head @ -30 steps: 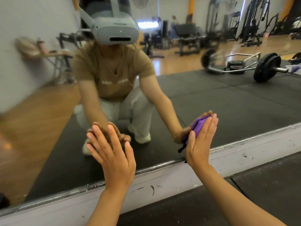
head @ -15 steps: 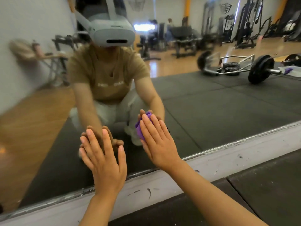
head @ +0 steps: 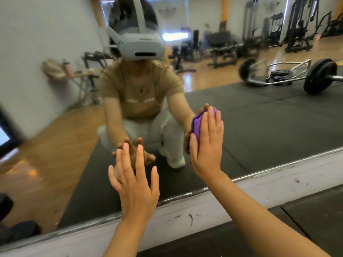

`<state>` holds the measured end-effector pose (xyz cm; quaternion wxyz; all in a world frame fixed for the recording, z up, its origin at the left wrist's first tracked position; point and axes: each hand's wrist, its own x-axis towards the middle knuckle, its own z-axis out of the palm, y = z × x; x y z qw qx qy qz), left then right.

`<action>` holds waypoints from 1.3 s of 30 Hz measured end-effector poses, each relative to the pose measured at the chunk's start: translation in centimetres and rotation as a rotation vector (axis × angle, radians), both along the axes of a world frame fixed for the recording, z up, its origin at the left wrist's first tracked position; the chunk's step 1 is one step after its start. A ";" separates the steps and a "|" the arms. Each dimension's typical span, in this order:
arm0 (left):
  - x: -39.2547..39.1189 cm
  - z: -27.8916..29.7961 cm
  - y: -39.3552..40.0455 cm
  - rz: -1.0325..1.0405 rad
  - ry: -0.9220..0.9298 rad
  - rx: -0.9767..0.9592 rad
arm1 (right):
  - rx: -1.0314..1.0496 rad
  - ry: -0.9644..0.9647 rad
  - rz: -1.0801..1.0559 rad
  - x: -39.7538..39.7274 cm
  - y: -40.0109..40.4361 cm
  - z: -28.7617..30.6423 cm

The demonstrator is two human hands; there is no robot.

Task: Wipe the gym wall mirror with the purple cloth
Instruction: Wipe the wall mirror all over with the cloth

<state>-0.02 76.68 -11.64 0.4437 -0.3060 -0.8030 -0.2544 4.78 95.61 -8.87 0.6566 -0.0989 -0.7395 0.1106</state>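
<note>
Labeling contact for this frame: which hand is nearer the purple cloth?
Right. The right hand presses the purple cloth flat against the mirror; the left hand is spread on the glass, lower and apart from the cloth.

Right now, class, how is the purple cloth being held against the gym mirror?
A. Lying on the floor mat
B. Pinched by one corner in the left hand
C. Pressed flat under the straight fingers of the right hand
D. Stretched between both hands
C: the right hand lies flat with straight fingers over the bunched purple cloth, pressing it to the mirror, while the left hand is spread and bare.
</note>
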 end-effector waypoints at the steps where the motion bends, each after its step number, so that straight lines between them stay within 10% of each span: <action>1: 0.0 0.4 -0.3 -0.009 -0.002 -0.002 | 0.078 -0.039 0.008 -0.5 -0.9 0.1; 19: 0.9 9.9 -5.3 -0.174 -0.188 -0.217 | 0.466 -0.442 0.128 3.7 -2.0 6.1; 39: 7.1 44.4 -6.7 -0.274 -0.162 -0.523 | 0.442 -0.906 0.338 13.2 -4.0 40.8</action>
